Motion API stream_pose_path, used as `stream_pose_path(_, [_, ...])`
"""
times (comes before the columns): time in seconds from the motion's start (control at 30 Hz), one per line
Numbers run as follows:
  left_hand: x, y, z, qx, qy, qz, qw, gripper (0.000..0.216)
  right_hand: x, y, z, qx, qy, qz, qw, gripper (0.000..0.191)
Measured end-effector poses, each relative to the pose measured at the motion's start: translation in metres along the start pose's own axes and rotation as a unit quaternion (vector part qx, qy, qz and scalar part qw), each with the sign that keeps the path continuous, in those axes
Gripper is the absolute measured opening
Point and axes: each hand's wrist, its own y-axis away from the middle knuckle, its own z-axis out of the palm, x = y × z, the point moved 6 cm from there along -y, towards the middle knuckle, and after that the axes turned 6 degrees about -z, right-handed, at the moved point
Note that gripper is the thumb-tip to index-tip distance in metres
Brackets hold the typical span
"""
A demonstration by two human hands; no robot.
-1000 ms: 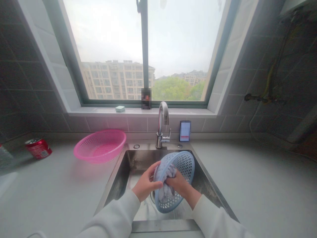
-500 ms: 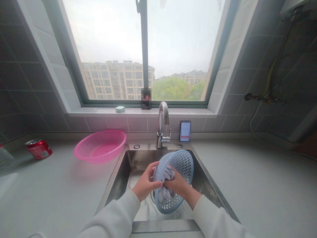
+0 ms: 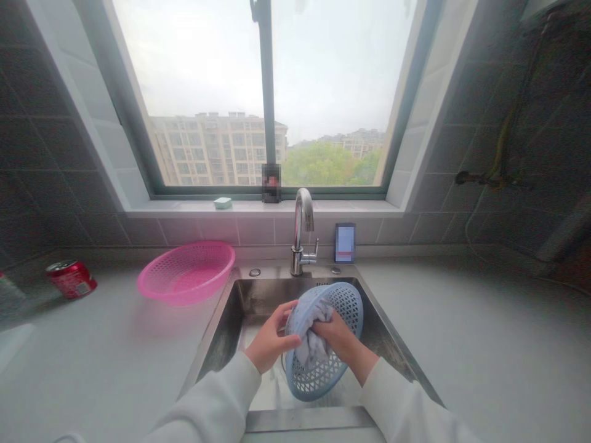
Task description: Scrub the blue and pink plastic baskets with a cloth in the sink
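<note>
A light blue plastic basket (image 3: 318,381) with a perforated wall is tilted on its side over the sink. Its open mouth faces right and toward me. My left hand (image 3: 272,338) grips the basket's left side, thumb over the rim and fingers behind it. Inside the basket, my right hand (image 3: 339,335) is closed on a crumpled whitish cloth (image 3: 311,347), which lies against the inner wall. The right fingertips are hidden in the cloth.
The steel sink (image 3: 401,351) lies below, with a chrome faucet (image 3: 302,231) behind it. On the left counter stand a pink basket (image 3: 184,295) and a red can (image 3: 71,280). A phone (image 3: 345,243) leans at the back wall; a pale green box (image 3: 223,203) sits on the sill.
My right hand and the cloth have shifted slightly right and up along the basket's inside. The basket has moved a little right and down, still in my left hand.
</note>
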Motion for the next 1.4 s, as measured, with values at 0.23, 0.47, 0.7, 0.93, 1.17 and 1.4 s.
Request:
stream_pose_path(0.23, [0.000, 0.000, 0.005, -0.012, 0.008, -0.001, 1.000, 0.102, -0.009, 0.002, -0.011, 0.089, -0.023, 0.011, 0.996, 0.029])
stream_pose_path(0.47, [-0.001, 0.000, 0.002, -0.019, 0.007, -0.012, 1.000, 0.104, -0.007, 0.001, -0.007, 0.071, -0.021, 0.019, 0.997, 0.036])
stream_pose_path(0.7, [-0.003, 0.001, 0.005, -0.018, 0.002, -0.013, 1.000, 0.104, -0.009, 0.004, -0.004, 0.054, -0.030, 0.030, 0.998, 0.032])
stream_pose_path(0.93, [-0.002, 0.001, 0.003, -0.024, 0.002, -0.017, 1.000, 0.108, -0.015, 0.000, -0.011, 0.098, -0.057, 0.004, 0.994, 0.026])
stream_pose_path(1.17, [-0.003, 0.002, 0.003, -0.014, -0.002, -0.010, 1.000, 0.106, -0.011, 0.008, 0.009, -0.007, -0.020, 0.044, 0.999, 0.028])
stream_pose_path(1.4, [-0.002, 0.001, 0.004, -0.028, 0.018, -0.005, 0.999, 0.103, -0.029, 0.005, -0.021, 0.143, -0.013, -0.013, 0.990, 0.015])
